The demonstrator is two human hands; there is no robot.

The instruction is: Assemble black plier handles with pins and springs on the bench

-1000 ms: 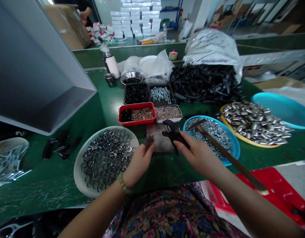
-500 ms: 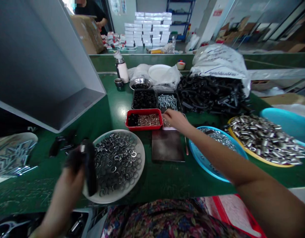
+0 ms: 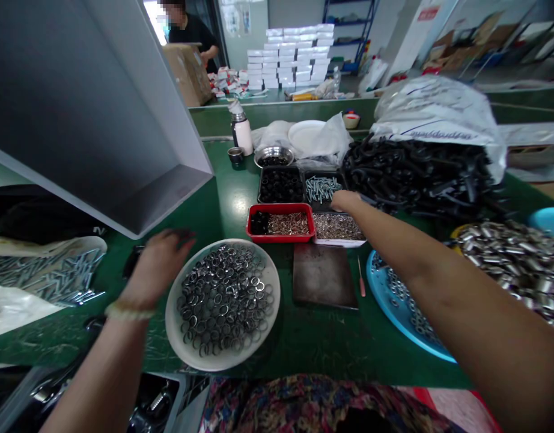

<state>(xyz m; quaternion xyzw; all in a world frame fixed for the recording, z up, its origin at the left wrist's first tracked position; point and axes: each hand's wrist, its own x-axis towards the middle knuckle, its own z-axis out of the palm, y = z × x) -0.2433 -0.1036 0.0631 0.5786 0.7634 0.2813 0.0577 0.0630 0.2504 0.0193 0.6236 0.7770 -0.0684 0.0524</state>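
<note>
My left hand (image 3: 157, 264) is blurred. It hovers over a few black parts (image 3: 131, 260) on the green table, just left of the white bowl (image 3: 169, 313) of metal rings. Whether it holds anything is hidden by the blur. My right hand (image 3: 347, 200) reaches far forward. It sits at the near right corner of the black tray of screws (image 3: 319, 186), above the white tray of small metal parts (image 3: 337, 227) and beside the pile of black handles (image 3: 421, 174). Its fingers point away from me and are hidden.
A red tray (image 3: 280, 207), a black tray of black caps (image 3: 281, 185), a dark metal plate (image 3: 324, 275), a blue bowl (image 3: 394, 313) and metal sleeves (image 3: 520, 252) surround me. A big grey box (image 3: 101, 108) stands left, bolts (image 3: 56, 276) beneath it. A person (image 3: 187, 27) works behind.
My left hand carried a black part left past the ring bowl and now sits farther forward over the loose black parts. My right hand let go of that part and reached forward to the trays.
</note>
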